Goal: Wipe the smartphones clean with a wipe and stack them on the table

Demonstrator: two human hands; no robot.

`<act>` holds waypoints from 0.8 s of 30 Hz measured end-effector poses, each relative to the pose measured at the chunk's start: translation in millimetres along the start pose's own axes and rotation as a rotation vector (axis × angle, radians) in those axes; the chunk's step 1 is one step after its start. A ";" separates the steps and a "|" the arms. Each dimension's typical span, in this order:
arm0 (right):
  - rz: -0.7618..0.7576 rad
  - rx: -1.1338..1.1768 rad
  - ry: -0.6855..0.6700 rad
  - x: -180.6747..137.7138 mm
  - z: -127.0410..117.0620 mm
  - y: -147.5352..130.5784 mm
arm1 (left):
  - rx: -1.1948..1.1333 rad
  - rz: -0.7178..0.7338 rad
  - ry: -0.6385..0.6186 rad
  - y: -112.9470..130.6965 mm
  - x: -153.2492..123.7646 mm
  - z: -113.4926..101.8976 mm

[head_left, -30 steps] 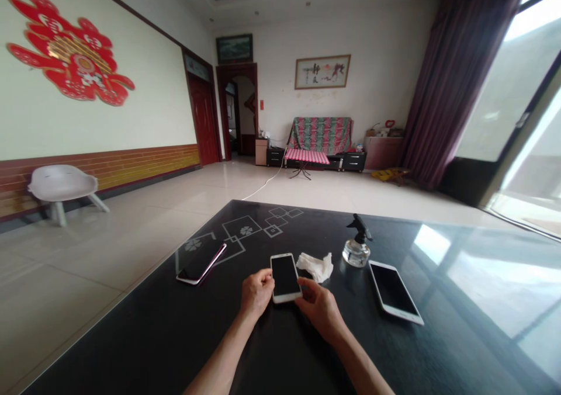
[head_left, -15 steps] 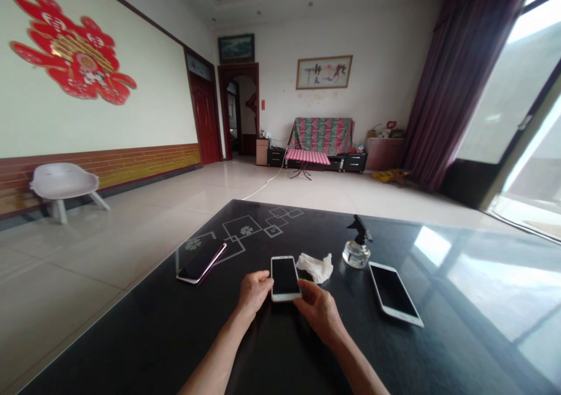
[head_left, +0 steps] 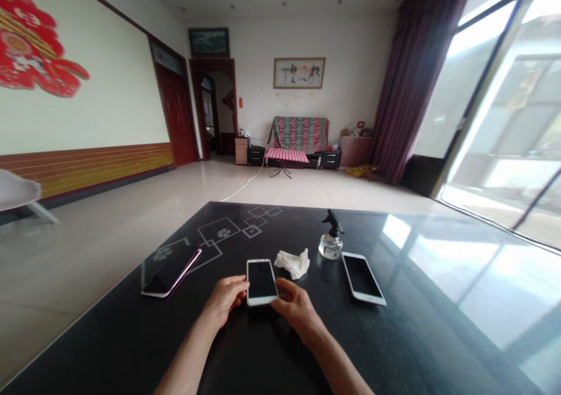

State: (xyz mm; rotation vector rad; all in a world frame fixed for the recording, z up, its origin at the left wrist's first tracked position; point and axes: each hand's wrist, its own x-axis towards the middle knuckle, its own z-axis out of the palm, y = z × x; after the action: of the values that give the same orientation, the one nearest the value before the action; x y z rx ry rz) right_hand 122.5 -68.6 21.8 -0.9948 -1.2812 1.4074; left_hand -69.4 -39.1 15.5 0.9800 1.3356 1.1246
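A white smartphone (head_left: 262, 281) with a dark screen is between my two hands, just above or on the black table; which of these I cannot tell. My left hand (head_left: 225, 299) grips its left edge, thumb along the side and the other fingers curled. At the lower right corner, my right hand (head_left: 298, 308) pinches the phone between thumb and fingers. Just beyond my right hand lies a crumpled white tissue (head_left: 293, 263). A clear spray bottle (head_left: 331, 244) with a black trigger head stands upright behind the tissue, to the right.
A larger white-framed device (head_left: 363, 279) lies flat on the right. Another phone with a pinkish edge (head_left: 173, 272) lies at the left side of the glossy black table (head_left: 245, 360). A pale plastic chair (head_left: 20, 191) stands on the floor at far left.
The camera view has turned to the right, so everything appears shifted left. Both hands stay at the smartphone's edges, and the tissue, bottle and other devices keep their places on the table.
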 end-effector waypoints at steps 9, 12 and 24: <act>0.004 0.088 -0.024 0.6 4.8 -2.2 | -0.160 -0.012 0.058 -8.8 4.5 -1.5; -0.016 0.080 -0.019 -3.4 1.9 -11.1 | -0.214 0.006 0.079 -3.4 -2.2 6.4; -0.058 -0.102 0.141 -72.9 -121.4 -69.2 | -0.163 0.089 -0.193 29.9 -30.5 164.9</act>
State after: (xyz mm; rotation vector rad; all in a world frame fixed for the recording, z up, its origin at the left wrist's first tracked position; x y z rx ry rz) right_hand 264.2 -113.9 73.9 -1.0977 -1.2769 1.2156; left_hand 95.9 -48.1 56.2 1.0085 1.0378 1.1556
